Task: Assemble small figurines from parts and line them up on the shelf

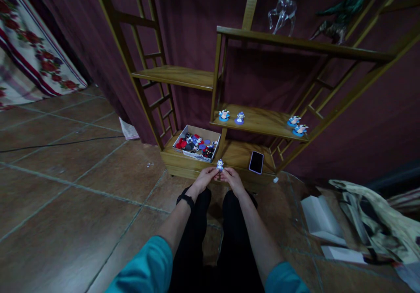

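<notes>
A small white-and-purple figurine [219, 164] stands upright between the fingertips of my left hand [206, 177] and my right hand [231, 177], in front of the low shelf. Both hands are closed on its lower part, which they hide. Just beyond my left hand, a cardboard box [216, 136] holds several figurine pieces and red, black and purple discs. On the middle shelf [259, 120], a similar purple figurine [239, 118] stands beside a blue-and-pink figurine [224, 115]. Two more blue-based figurines, one [293, 120] behind the other [299, 130], stand at that shelf's right end.
A phone [256, 162] lies on the bottom shelf, right of my hands. A clear deer ornament [285, 8] and a dark green statue [341, 17] stand on the upper shelf. White box pieces [321, 218] and a pale cloth bag [377, 218] lie on the floor at right.
</notes>
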Available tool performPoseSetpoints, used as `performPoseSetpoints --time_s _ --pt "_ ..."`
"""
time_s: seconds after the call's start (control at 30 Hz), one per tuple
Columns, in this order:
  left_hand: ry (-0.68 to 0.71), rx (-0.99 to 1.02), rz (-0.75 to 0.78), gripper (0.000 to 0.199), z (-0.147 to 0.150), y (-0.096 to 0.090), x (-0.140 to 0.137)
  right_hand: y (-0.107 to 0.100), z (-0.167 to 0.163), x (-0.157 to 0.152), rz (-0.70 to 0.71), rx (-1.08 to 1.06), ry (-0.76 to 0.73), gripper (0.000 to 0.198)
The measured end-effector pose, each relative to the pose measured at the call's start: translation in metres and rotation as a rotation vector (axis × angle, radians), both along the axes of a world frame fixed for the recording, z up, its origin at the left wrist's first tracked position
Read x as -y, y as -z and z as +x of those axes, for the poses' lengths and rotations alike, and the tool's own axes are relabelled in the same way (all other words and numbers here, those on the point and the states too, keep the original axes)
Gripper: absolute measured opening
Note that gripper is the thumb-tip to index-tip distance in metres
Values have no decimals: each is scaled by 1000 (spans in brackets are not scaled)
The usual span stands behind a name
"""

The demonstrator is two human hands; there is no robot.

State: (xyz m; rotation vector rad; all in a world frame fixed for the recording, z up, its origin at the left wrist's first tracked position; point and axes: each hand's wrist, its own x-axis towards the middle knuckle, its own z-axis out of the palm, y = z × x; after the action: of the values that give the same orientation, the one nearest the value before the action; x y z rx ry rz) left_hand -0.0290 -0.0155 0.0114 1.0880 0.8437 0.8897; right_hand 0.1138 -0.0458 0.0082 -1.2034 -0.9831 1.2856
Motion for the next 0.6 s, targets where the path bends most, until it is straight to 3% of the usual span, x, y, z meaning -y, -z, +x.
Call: performPoseSetpoints --time_s 0.27,0.6 --pt "-64 49 -60 37 0 -2 4 2 1 -1 -4 30 -2 36" --pt "-40 92 -67 35 1 1 1 1 0 -1 -12 4 12 37"
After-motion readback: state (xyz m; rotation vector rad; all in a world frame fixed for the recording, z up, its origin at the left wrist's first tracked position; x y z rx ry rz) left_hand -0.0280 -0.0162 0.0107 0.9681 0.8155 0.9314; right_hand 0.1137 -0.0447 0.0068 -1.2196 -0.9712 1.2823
